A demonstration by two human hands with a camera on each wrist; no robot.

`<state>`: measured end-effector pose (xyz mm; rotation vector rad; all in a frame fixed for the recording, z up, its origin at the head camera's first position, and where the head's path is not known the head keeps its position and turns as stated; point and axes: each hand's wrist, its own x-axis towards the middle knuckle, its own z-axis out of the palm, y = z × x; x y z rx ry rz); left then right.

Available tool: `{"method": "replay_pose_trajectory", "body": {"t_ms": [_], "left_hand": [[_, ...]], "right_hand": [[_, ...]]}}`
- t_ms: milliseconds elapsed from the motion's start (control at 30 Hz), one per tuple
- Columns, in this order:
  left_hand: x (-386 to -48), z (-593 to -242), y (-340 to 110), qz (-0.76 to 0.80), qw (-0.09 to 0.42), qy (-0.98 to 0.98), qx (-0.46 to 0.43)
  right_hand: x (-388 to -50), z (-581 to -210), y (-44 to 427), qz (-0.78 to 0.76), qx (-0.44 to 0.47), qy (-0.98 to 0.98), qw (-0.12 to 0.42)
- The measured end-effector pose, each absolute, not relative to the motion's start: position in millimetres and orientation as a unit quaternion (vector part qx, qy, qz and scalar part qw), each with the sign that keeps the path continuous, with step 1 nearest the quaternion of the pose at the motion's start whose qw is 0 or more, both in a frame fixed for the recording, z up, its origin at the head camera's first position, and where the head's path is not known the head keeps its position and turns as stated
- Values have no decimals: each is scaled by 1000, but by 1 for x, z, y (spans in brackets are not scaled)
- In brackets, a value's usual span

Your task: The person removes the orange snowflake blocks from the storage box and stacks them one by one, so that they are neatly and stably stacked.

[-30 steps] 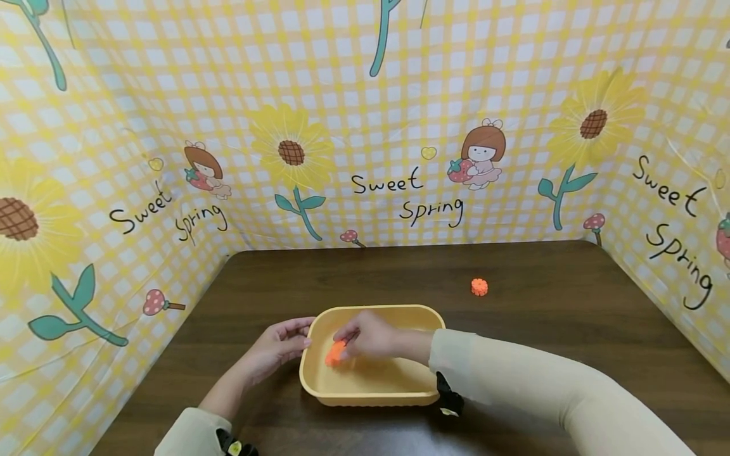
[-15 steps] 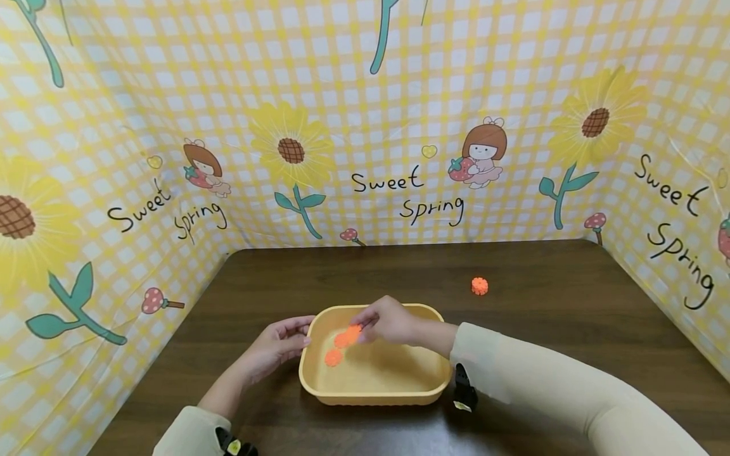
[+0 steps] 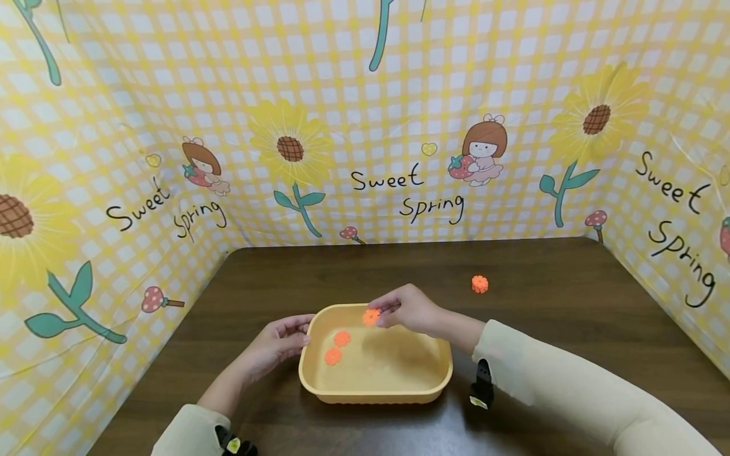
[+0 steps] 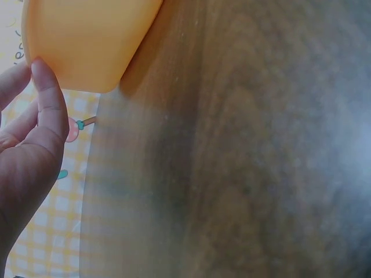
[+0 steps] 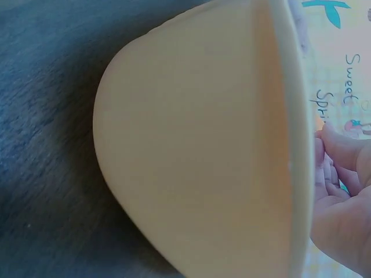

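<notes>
A yellow plastic basin (image 3: 376, 399) sits near the front of the table. My left hand (image 3: 279, 347) holds its left rim, with the thumb (image 4: 49, 104) against the wall in the left wrist view. Above the back of the basin, my right hand (image 3: 413, 311) pinches an orange flower-shaped disc (image 3: 371, 317) between thumb and fingers. Two similar items, an upper orange disc (image 3: 341, 339) and a lower orange disc (image 3: 333, 356), lie inside at the left. In the right wrist view, the basin wall (image 5: 191, 133) fills the middle and mostly hides what my right hand (image 5: 342, 191) holds.
Farther back on the dark wooden table (image 3: 319, 272) stands another orange flower-shaped piece (image 3: 480, 284), thicker than a single disc, perhaps a stack. A yellow checked cloth (image 3: 365, 126) walls the table at the back and sides.
My right hand has moved right and up from the basin's left part with one disc pinched. Two discs now show lying there. My left hand has stayed at the rim.
</notes>
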<state>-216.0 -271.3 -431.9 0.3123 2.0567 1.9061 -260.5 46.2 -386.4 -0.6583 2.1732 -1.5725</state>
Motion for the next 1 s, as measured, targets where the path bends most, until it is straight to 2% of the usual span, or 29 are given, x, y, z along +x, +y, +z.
{"method": "replay_pose_trajectory", "body": {"t_ms": [1000], "left_hand": [[-215, -430, -272, 660, 161, 726, 107]], "right_hand": [[-285, -386, 131, -603, -160, 777, 81]]}}
